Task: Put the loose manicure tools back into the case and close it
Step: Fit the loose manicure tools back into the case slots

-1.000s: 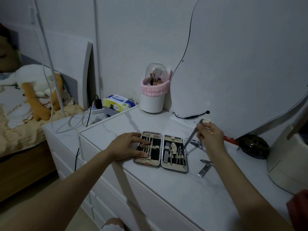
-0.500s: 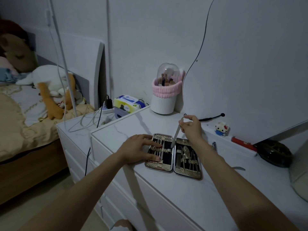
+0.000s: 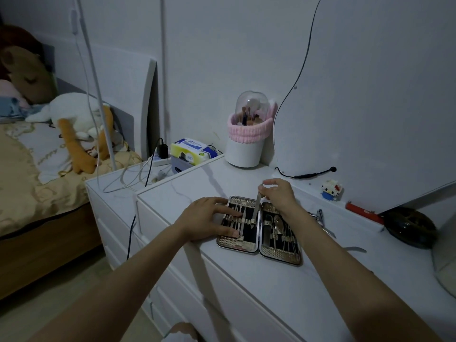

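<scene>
While my right hand pinched the top end of a slim metal tool betw. thumb and fingertips, its lower tip sat down in the left half of the open case, right by the centre hinge. So I judged the step in hand as seating that tool into its elastic loop; couldn't tell if the tip was actually under the strap or just resting on it. Left hand lay flat w/ fingers straight, pressing the case's left half below and to the left of the grip, holding nothing, prob. just steadying it. The case lay open on the white dresser top.

Off to the right of the grip, well apart, nail clippers and another thin tool lay loose on the top, so the job looked far from done.

Next move, as I judged it: slide the tool down along its slot, let go, then reach right for the clippers. Lid closes last.
</scene>
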